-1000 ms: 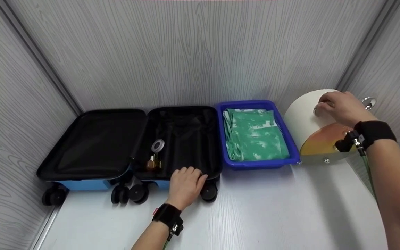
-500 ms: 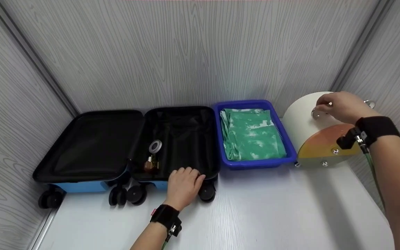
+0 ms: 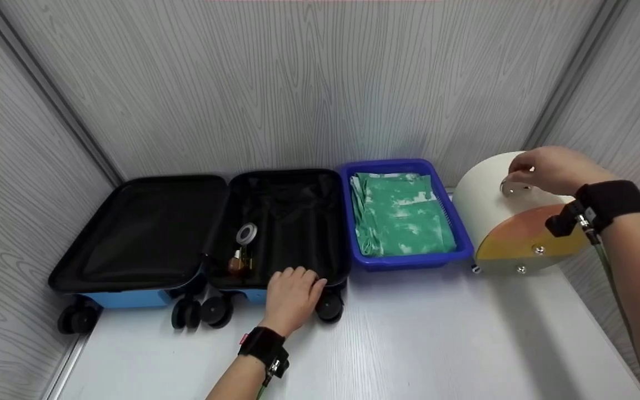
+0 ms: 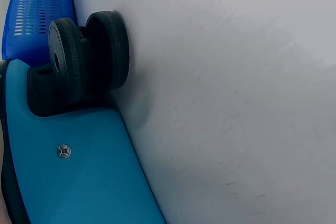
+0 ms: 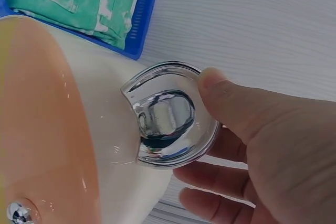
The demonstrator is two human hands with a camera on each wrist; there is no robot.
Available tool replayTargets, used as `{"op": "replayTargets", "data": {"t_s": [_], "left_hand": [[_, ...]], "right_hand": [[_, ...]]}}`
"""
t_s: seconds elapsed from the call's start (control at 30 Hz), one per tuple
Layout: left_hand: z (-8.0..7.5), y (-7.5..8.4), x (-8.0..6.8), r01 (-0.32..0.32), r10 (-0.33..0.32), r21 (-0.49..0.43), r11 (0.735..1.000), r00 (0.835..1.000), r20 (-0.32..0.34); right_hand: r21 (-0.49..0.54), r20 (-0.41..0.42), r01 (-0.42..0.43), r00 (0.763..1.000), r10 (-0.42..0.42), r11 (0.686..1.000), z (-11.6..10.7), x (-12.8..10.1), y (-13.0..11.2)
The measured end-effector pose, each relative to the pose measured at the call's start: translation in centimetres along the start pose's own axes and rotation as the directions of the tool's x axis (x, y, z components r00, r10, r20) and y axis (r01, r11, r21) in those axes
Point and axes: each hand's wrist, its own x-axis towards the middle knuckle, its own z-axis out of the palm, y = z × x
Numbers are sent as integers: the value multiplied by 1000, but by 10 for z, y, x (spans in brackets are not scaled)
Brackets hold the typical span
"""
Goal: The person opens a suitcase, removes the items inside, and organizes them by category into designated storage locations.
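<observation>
My left hand (image 3: 292, 297) rests on the front rim of the right half of an open blue suitcase (image 3: 306, 222) with a black inside, fingers over the edge. The suitcase's blue shell (image 4: 79, 166) fills the lower left of the left wrist view. At the right, my right hand (image 3: 559, 169) pinches a shiny chrome handle (image 5: 168, 111) on a cream rounded box (image 3: 484, 189) with an orange and yellow end panel. In the right wrist view the thumb (image 5: 212, 80) presses the handle's edge; the other fingers sit behind it.
Inside the suitcase lie a grey ring-shaped item (image 3: 246, 234) and small brown and amber bottles (image 3: 236, 263). Between suitcase and box stands a blue basket (image 3: 409, 260) with folded green-and-white cloth (image 3: 403, 216). Grey-white walls (image 3: 275, 83) enclose the back and sides.
The right hand and cream box have shifted slightly toward the front, and more of the end panel shows. The chrome loop behind the wrist is now hidden. The left hand stays on the rim.
</observation>
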Motion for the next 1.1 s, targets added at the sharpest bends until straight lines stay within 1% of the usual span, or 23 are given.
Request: {"op": "replayTargets", "data": {"t_s": [0.2, 0.33, 0.57, 0.7, 0.83, 0.97, 1.1], "left_hand": [[0, -1, -1, 8, -8, -5, 1000, 1000, 6], [0, -2, -1, 17, -17, 1, 1000, 1000, 13], [-1, -3, -2, 5, -5, -13, 1000, 1000, -18], [-1, -3, -1, 6, -6, -7, 1000, 1000, -19], [-2, -3, 0, 4, -4, -6, 1000, 1000, -15], [-2, -4, -2, -2, 1, -13, 1000, 1000, -22], [-2, -5, -3, -4, 4, -16, 1000, 999, -35]], "right_hand": [[-42, 35, 8, 999, -7, 999, -4, -1, -5], [-45, 57, 5, 998, -3, 999, -5, -1, -8], [-77, 83, 8, 997, -2, 997, -7, -5, -13], [-93, 87, 16, 996, -8, 996, -9, -9, -17], [-107, 111, 21, 994, -9, 994, -12, -14, -22], [-75, 170, 5, 985, 8, 997, -14, -21, -30], [14, 249, -35, 968, 30, 999, -17, -26, -38]]}}
